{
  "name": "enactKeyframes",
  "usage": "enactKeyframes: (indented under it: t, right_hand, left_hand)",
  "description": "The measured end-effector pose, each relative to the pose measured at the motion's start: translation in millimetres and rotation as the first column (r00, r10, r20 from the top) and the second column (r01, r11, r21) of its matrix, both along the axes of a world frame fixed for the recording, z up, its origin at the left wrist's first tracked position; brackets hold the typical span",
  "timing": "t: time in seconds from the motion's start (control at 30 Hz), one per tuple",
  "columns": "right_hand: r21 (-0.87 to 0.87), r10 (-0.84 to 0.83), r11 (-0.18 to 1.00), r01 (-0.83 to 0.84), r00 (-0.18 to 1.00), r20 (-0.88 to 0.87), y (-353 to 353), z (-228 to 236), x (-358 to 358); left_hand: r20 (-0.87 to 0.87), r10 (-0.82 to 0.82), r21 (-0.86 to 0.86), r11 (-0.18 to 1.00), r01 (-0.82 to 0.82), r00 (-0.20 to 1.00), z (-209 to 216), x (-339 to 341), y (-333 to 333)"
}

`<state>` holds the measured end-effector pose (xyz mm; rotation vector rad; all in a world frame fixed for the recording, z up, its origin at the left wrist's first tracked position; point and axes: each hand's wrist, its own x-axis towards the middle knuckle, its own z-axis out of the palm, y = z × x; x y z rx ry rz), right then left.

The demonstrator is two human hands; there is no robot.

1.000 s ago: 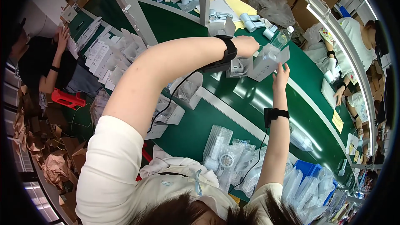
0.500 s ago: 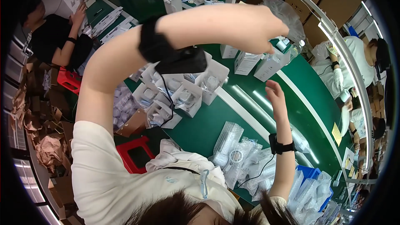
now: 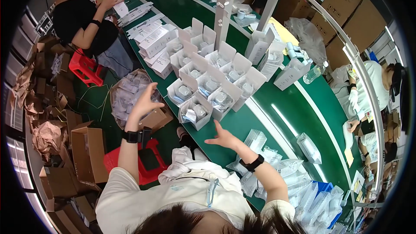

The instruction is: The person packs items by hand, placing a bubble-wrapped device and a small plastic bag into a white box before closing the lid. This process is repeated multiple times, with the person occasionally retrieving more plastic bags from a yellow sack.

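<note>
Boxes, white and open-topped with flaps raised, stand packed in a cluster on a green table in front of me. Inside them sit pale, rounded devices in clear wrapping. My left hand is open and empty, thumb apart from the fingers, raised just left of the cluster, with a brown carton of bagged items behind it. My right hand is open and empty too, index finger extended towards the cluster's near side; I cannot tell whether its tip touches the closest box.

Beyond the cluster on the left lie closed white boxes. To its right, another white box stands near a clear bottle. Bubble-wrapped items are heaped beside my right forearm, next to a blue bin. A red stool is at my left. Across on the left is a co-worker in black.
</note>
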<state>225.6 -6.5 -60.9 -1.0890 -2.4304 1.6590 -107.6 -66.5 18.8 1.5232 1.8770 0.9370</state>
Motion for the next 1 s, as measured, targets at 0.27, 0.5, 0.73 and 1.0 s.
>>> enactKeyframes:
  t: [0.27,0.5,0.73,1.0]
  right_hand:
    - [0.043,-0.462,0.882,0.47,0.878,-0.125,-18.4,-46.0,-75.3]
    - [0.071,-0.544,0.822,0.565,0.816,-0.195,-15.0,-45.6,-127.5]
    - [-0.038,-0.625,0.779,0.626,0.769,-0.131,-2.3,-58.6,-152.0]
    - [-0.251,-0.446,0.859,0.446,0.893,0.061,-0.7,-8.0,-106.4]
  left_hand:
    - [0.265,-0.087,0.055,0.996,0.075,0.96,-109.9,22.3,38.7]
    - [0.195,0.074,-0.027,0.997,-0.07,0.978,-97.0,-15.5,46.5]
    - [-0.085,-0.275,0.09,0.955,0.282,0.958,-90.1,-66.6,75.7]
    - [-0.695,0.205,0.317,0.948,0.037,0.689,-35.8,-175.7,203.3]
